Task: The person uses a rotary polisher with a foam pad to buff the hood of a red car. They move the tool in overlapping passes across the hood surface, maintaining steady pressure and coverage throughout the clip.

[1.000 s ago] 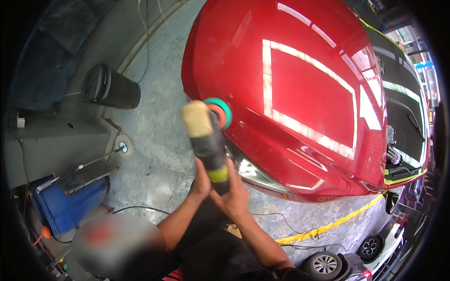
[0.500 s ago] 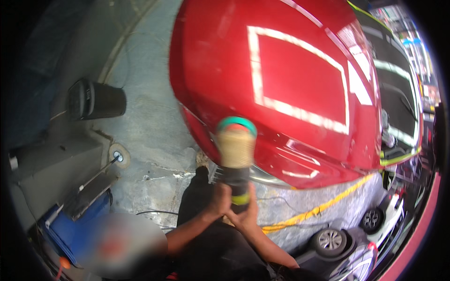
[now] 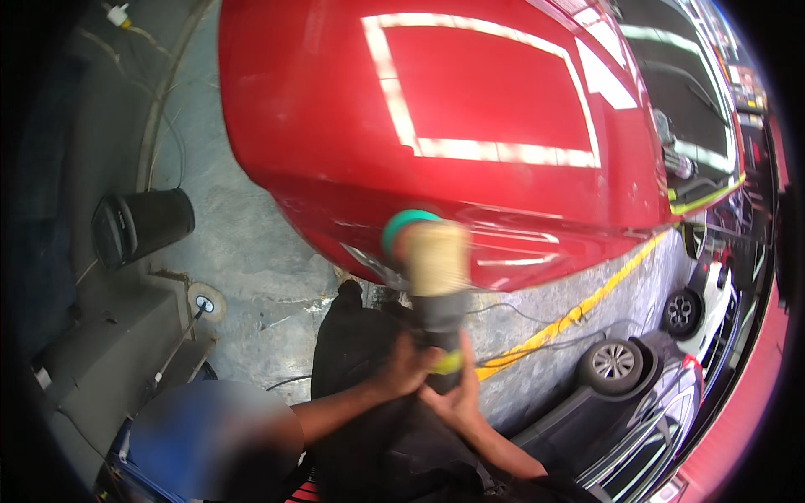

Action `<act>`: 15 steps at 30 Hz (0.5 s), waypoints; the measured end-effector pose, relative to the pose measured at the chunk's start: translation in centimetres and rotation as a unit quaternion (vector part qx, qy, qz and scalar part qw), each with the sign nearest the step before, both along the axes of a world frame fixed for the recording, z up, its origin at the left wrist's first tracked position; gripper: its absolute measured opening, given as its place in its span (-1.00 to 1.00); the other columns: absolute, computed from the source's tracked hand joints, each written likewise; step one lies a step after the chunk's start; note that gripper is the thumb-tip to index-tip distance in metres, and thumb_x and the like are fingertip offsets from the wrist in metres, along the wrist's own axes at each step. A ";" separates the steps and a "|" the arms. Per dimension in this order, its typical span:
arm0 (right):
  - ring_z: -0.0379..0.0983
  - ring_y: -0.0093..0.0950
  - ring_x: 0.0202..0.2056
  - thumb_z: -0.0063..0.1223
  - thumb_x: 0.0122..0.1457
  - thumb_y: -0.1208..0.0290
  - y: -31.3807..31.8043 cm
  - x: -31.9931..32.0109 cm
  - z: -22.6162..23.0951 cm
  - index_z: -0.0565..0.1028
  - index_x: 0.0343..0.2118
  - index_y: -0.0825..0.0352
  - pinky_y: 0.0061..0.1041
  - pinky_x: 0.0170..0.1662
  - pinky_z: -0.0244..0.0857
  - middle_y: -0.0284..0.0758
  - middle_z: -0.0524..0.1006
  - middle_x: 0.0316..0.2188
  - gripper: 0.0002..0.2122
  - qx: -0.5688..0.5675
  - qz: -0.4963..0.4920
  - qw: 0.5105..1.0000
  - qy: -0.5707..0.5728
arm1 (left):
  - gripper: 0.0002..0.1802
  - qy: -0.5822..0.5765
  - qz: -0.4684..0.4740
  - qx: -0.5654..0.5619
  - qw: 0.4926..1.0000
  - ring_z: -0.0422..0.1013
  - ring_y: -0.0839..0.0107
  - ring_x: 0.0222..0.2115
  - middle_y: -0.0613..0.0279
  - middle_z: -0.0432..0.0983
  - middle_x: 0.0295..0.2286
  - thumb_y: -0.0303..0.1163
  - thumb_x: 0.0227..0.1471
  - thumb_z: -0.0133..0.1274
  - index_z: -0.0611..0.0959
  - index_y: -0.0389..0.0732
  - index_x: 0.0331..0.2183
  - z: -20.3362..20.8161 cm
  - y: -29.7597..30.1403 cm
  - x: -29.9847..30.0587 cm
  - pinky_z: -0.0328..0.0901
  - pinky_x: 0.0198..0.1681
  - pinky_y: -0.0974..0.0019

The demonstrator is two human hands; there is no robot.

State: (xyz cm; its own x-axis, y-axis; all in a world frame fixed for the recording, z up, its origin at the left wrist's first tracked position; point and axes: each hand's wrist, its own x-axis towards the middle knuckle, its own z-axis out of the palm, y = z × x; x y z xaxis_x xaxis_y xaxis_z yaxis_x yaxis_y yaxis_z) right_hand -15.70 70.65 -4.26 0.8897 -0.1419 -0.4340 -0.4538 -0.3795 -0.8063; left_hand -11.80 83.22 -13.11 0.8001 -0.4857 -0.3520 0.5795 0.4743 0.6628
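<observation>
Gripped a polisher (image 3: 436, 314) in both hands, with the left hand (image 3: 407, 366) curled round the left side of its dark rear body, beside the yellow-green band (image 3: 449, 363), and the right hand (image 3: 457, 397) closed round the right side, slightly nearer. Pointed the tan-covered head (image 3: 440, 260) toward the far side, with the green pad (image 3: 405, 228) at its far left, over the near front corner of a red car (image 3: 478, 101). Could not tell flat contact from a slight lift, given the blur.

Seemed, in judgement, to be partway through a buffing pass along that corner. Called next for holding the pad level to the curved paint, guiding it in even strokes with steady pressure, and easing off at the panel edge.

Showed a dark, rounded tub-like object (image 3: 147, 225) well apart on the left, and a yellow floor line (image 3: 602, 292) to the right.
</observation>
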 end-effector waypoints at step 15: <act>0.36 -0.17 0.33 0.44 -0.02 0.45 -4.6 -1.1 3.7 0.02 0.51 0.38 -0.27 0.35 0.25 0.04 0.33 0.35 0.04 -0.021 -0.060 0.997 0.050 | -0.37 0.046 -0.049 -0.024 0.997 0.50 0.46 -0.21 0.26 0.53 -0.20 0.01 0.14 0.32 0.53 -0.26 0.01 3.8 -5.8 2.0 0.44 -0.13 0.28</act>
